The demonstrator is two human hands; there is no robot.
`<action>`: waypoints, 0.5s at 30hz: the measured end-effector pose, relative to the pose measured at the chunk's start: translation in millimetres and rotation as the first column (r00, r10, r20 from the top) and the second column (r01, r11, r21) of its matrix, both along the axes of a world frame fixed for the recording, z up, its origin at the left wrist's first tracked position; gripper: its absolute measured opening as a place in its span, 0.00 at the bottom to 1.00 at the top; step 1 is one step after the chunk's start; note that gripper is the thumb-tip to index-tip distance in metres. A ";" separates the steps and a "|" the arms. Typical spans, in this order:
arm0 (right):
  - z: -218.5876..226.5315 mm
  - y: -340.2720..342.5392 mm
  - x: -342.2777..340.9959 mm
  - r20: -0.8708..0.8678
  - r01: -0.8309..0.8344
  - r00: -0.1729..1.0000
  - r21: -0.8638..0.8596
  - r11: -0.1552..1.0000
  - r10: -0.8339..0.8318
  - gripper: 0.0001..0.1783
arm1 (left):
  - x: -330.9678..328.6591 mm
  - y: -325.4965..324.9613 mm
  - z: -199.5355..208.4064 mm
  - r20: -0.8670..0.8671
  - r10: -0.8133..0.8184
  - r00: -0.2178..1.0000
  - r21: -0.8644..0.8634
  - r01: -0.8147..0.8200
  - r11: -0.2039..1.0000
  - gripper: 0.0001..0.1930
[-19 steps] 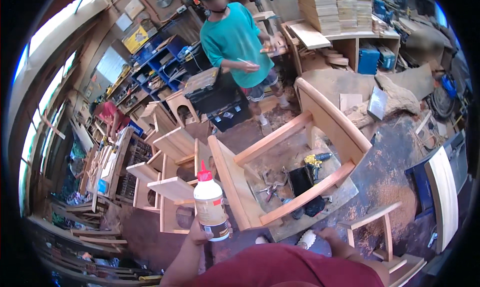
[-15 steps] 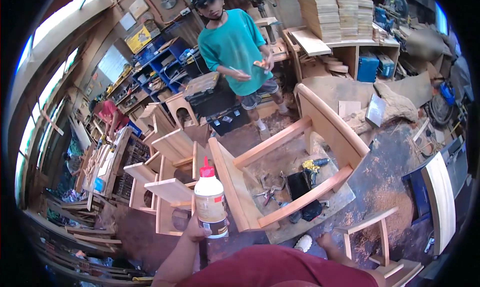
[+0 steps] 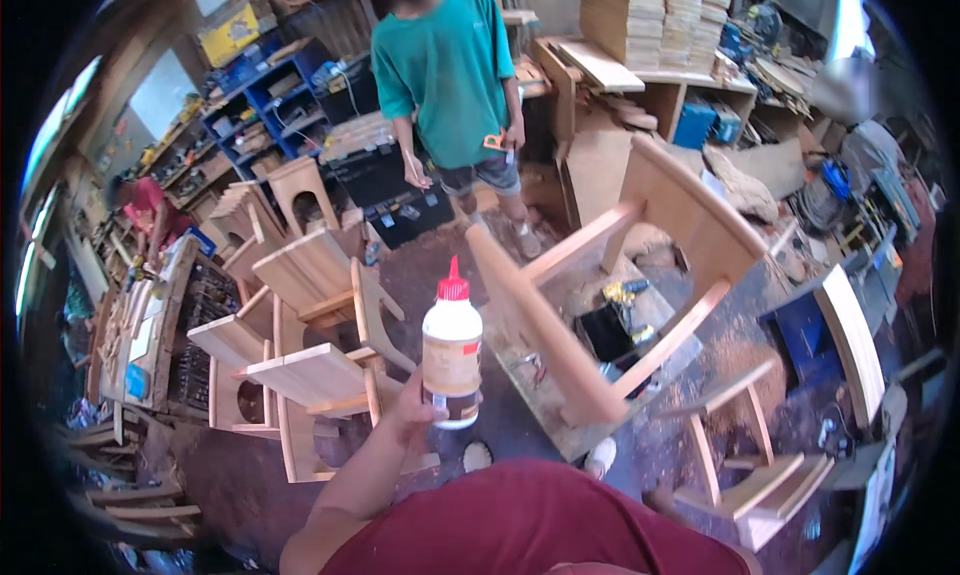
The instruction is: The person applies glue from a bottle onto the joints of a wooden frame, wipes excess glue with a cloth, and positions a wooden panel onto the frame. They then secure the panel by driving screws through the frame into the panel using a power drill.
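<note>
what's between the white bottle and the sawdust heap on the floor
In the head view, the two-railed wooden frame stands between the white bottle and the sawdust heap.

Lost most fingers of the left hand (image 3: pixel 412 415) behind the white bottle (image 3: pixel 452 353). Got the right hand (image 3: pixel 660 499) only as a dim smudge. Saw the green-shirted co-worker (image 3: pixel 445 85) cropped at the head by the upper edge. Could not sort dark items (image 3: pixel 605 331) partly behind the wooden frame (image 3: pixel 690 200). Found the far worker (image 3: pixel 155 207) too small for hand detail.

No text is legible, bottle label (image 3: pixel 451 363) included.
</note>
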State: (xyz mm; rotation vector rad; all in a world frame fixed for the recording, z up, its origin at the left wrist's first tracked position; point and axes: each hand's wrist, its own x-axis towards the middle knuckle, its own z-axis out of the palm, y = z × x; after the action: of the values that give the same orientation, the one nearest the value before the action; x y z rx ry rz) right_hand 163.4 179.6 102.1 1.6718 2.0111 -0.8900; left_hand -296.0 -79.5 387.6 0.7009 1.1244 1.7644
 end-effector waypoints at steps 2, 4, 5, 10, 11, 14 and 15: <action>-87.9 -33.7 -0.7 -0.077 -0.198 0.979 -0.159 0.967 0.188 0.40 | -30.3 -12.8 -11.4 0.006 -0.067 0.998 0.022 0.067 0.998 0.47; -86.7 -72.6 -45.2 -0.123 0.041 0.989 -0.270 0.962 -0.076 0.36 | -51.6 -20.1 -12.5 0.044 -0.107 0.993 0.011 0.107 0.994 0.47; -82.8 -88.9 -68.8 -0.152 0.011 0.987 -0.295 0.955 -0.058 0.35 | -64.4 -19.7 -11.1 0.027 -0.131 0.991 0.033 0.130 0.991 0.47; -41.5 -151.9 -138.1 -0.210 -0.272 0.955 -0.325 0.906 0.211 0.31 | -89.3 -36.1 -12.2 -0.006 -0.217 0.976 0.052 0.217 0.975 0.47; -36.0 -155.7 -141.2 -0.207 -0.299 0.948 -0.320 0.899 0.242 0.31 | -90.4 -38.7 -14.1 -0.005 -0.225 0.974 0.058 0.225 0.973 0.47; -24.6 -161.3 -149.1 -0.183 -0.371 0.926 -0.274 0.887 0.331 0.19 | -90.1 -43.9 -20.4 -0.051 -0.171 0.984 0.018 0.172 0.985 0.48; -22.2 -159.2 -152.1 -0.180 -0.376 0.924 -0.271 0.886 0.337 0.19 | -88.6 -45.1 -20.9 -0.101 -0.138 0.985 -0.005 0.138 0.990 0.49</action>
State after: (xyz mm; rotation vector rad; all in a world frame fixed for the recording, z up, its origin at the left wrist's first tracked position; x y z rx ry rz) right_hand 11.3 20.4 79.8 1.0576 2.0486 -1.1195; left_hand -384.6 -124.6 366.8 0.8570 1.1145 1.6287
